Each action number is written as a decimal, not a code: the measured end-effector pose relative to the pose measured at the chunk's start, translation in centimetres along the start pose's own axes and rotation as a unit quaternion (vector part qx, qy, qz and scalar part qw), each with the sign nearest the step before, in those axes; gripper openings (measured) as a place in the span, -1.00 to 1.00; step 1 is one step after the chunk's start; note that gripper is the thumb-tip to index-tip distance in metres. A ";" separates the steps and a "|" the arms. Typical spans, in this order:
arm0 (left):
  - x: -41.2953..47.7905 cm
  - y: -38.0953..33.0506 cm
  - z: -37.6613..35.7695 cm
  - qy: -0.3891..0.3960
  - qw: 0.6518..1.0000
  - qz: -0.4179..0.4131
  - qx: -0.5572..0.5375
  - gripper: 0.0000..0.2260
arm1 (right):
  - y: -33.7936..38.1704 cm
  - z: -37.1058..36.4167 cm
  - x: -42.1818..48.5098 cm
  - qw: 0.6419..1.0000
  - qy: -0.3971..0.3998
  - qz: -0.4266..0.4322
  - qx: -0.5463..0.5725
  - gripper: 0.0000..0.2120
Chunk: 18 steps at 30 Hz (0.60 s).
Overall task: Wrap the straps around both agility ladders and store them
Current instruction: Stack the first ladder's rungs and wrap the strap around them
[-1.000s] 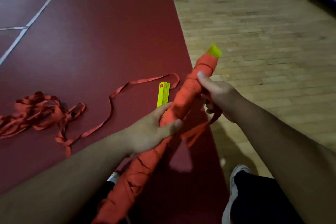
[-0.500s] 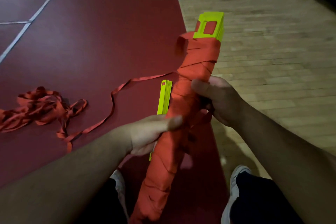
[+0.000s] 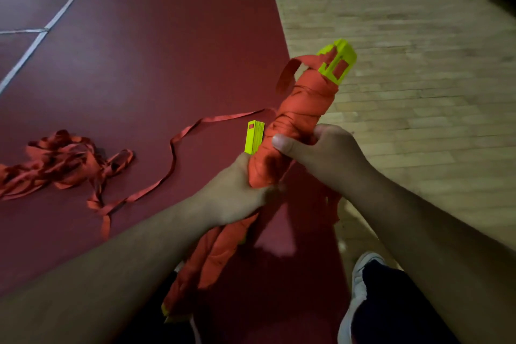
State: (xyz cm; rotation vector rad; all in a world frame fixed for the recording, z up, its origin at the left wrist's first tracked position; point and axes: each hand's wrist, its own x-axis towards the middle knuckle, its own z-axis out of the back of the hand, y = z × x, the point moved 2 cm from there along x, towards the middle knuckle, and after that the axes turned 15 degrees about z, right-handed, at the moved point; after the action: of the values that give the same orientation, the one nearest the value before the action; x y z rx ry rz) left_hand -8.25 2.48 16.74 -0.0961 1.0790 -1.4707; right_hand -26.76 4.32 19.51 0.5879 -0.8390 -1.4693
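Tilting right versus half a second ago: wrapped ladder (image 3: 301,109) is held mid-air, left hand (image 3: 231,198) and right hand (image 3: 326,153) both curling their fingers round its middle. Strap tail (image 3: 332,202) hangs loose, so tie-off looks pending. Count: two ladders, one bundled; second ladder (image 3: 254,137) lies on floor (image 3: 139,64) by one tangled strap pile (image 3: 55,159).

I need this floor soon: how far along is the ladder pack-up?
Done: one ladder is mostly wrapped in orange strap. In hand: left hand and right hand grip it, a strap tail hanging loose. Left: the second ladder's yellow rungs lie on the floor, its straps tangled; nothing looks stored.
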 end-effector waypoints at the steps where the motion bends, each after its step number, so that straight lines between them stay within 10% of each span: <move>1: -0.1 -0.1 0.0 0.026 1.000 0.005 0.012 -0.65 | -0.3 -0.1 0.1 0.999 -0.005 -0.017 0.034 -0.54; 7: -0.3 -0.5 0.3 0.099 0.986 -0.118 -0.071 -0.70 | -0.6 0.2 0.4 0.987 -0.032 -0.054 0.147 -0.41; 11: 0.1 -0.4 0.4 0.070 0.988 -0.133 -0.034 -0.56 | 0.4 0.4 0.1 0.977 -0.038 -0.025 0.210 -0.66; 18: -0.5 0.3 0.4 0.354 0.913 -0.089 -0.181 -0.81 | 2.1 0.7 -0.4 0.941 -0.024 0.060 0.331 -0.51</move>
State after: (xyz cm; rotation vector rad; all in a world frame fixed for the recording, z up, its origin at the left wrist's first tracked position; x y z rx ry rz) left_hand -7.64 2.75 17.04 0.0916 1.9759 -1.4827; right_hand -25.97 4.88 21.53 0.9800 -1.3984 -1.0741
